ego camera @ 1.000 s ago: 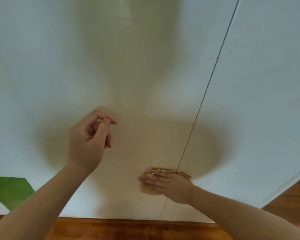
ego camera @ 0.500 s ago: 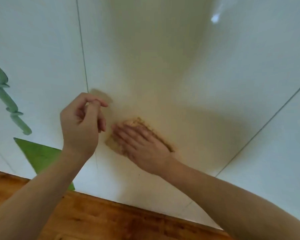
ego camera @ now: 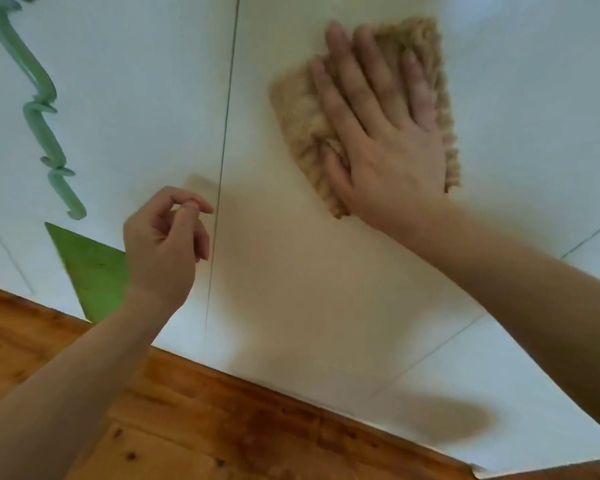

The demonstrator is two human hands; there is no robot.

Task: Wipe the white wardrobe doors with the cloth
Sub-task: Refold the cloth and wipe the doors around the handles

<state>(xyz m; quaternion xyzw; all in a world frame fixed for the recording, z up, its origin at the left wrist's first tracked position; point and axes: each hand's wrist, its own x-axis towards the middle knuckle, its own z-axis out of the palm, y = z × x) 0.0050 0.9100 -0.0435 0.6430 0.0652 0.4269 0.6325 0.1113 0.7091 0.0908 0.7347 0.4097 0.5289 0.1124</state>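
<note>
I find the view evenly and softly lit, moderately bright, with no hard glare. The doors [ego camera: 146, 98] read cool white at the edges and warm cream in the middle. Soft-edged shadows fall on the panel below each arm; a darker patch sits near the floor [ego camera: 187, 427]. The right hand [ego camera: 378, 133] and cloth [ego camera: 302, 116] are slightly motion-blurred. Door seams bow and splay towards the frame edges, showing wide-angle distortion.
</note>
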